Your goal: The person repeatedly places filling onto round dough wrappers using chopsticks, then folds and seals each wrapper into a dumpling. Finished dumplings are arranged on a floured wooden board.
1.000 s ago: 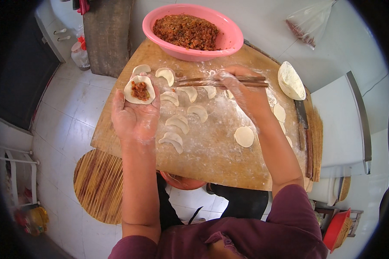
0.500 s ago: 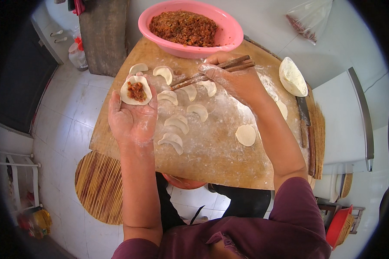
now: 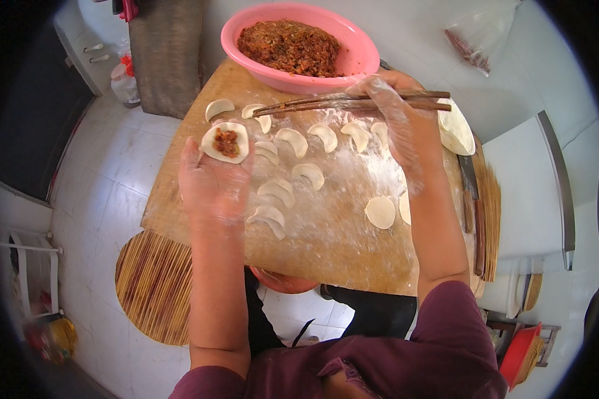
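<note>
My left hand (image 3: 213,183) lies palm up over the left side of the floured wooden board (image 3: 326,246) and carries a round dough wrapper (image 3: 225,142) with a dab of brown filling in its middle. My right hand (image 3: 399,123), dusted with flour, holds a pair of wooden chopsticks (image 3: 326,104) level, their tips pointing left just below the pink bowl (image 3: 299,50) of minced filling. Several folded dumplings (image 3: 293,141) lie in rows on the board between my hands. Two flat round wrappers (image 3: 381,212) lie near my right forearm.
A stack of round wrappers (image 3: 455,128) sits at the board's right edge beside a knife (image 3: 469,193). A round bamboo mat (image 3: 154,286) lies on the floor at lower left. A white counter (image 3: 532,186) stands to the right and a clear plastic bag (image 3: 479,36) lies at the back.
My right hand has drawn the chopsticks back from the bowl's rim and levelled them. My left hand with the filled wrapper has held nearly still.
</note>
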Tool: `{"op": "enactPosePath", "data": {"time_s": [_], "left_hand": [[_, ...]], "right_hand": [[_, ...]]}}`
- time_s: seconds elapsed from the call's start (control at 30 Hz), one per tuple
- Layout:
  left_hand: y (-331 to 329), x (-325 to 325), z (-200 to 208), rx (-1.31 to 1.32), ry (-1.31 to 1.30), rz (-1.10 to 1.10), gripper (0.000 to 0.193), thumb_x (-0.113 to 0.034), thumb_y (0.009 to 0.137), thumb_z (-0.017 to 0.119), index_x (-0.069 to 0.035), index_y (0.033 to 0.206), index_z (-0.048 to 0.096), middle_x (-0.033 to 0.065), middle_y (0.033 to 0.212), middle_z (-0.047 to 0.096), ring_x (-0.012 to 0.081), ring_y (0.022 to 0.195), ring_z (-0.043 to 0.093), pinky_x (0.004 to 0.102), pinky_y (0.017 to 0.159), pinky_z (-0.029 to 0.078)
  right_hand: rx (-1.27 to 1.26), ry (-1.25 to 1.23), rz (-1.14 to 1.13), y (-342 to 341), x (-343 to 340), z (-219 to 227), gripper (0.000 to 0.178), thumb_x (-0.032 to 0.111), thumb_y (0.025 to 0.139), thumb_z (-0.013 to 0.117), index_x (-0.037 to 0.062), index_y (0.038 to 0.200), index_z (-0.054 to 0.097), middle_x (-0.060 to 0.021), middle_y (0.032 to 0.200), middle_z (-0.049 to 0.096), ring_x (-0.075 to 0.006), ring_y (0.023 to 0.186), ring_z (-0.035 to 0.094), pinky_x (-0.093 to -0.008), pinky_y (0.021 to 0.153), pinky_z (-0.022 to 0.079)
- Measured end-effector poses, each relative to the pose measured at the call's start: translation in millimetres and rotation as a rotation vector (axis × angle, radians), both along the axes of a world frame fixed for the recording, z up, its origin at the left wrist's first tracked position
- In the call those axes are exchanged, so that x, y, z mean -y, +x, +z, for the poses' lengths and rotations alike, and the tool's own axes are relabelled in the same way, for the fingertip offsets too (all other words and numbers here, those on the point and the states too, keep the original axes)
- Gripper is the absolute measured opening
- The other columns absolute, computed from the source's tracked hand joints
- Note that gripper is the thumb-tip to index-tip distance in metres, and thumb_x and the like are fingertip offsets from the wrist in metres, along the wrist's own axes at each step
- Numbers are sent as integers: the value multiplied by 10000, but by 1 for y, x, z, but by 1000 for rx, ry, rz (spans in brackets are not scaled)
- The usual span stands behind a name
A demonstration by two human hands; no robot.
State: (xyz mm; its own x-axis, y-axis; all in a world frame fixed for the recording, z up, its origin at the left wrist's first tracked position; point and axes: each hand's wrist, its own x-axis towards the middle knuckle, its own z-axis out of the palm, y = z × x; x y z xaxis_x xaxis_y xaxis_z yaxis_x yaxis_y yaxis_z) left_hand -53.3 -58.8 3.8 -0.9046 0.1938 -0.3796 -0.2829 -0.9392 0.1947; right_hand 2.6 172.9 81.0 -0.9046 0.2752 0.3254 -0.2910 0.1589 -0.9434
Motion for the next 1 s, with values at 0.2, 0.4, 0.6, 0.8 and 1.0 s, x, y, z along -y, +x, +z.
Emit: {"op": "enactPosePath", "data": {"time_s": [0.2, 0.4, 0.6, 0.8, 1.0], "left_hand": [[10, -9, 6, -57, 69, -134, 481, -343, 1077, 301, -14, 1377, 480, 162, 1407, 548, 311, 1342, 488, 513, 1132, 368], [11, -10, 1, -108, 146, -185, 464, -326, 1077, 324, 0, 1369, 480, 161, 1392, 562, 305, 1313, 519, 509, 1132, 393], [9, -10, 1, -110, 169, -159, 460, -328, 1080, 318, 5, 1346, 490, 173, 1392, 552, 320, 1302, 521, 502, 1116, 410], [4, -2, -17, -170, 263, -263, 493, -372, 1084, 296, 4, 1336, 491, 182, 1369, 549, 338, 1282, 524, 492, 1060, 441], [3, -7, -17, -111, 233, -238, 498, -383, 1082, 296, -1, 1334, 493, 177, 1361, 558, 331, 1266, 549, 497, 1029, 477]], "right_hand": [[10, -170, 124, 5, 0, -11, 216, 202, 967, 668, -8, 1014, 653, -131, 963, 726, -216, 884, 704, -359, 817, 587], [51, -142, 99, 6, -9, -28, 210, 205, 969, 670, 1, 1013, 648, -174, 998, 714, -262, 866, 711, -395, 767, 599], [-37, -220, 106, 17, -24, -18, 194, 177, 976, 655, -9, 1031, 652, -169, 988, 717, -245, 868, 708, -379, 774, 590], [-222, -277, -124, 2, -40, -10, 246, 225, 991, 649, -11, 1058, 626, -159, 1014, 703, -236, 888, 701, -382, 826, 584], [-151, -21, -337, -37, -57, -6, 273, 204, 997, 623, -46, 1105, 614, -145, 1014, 697, -220, 959, 688, -369, 877, 571]]}}
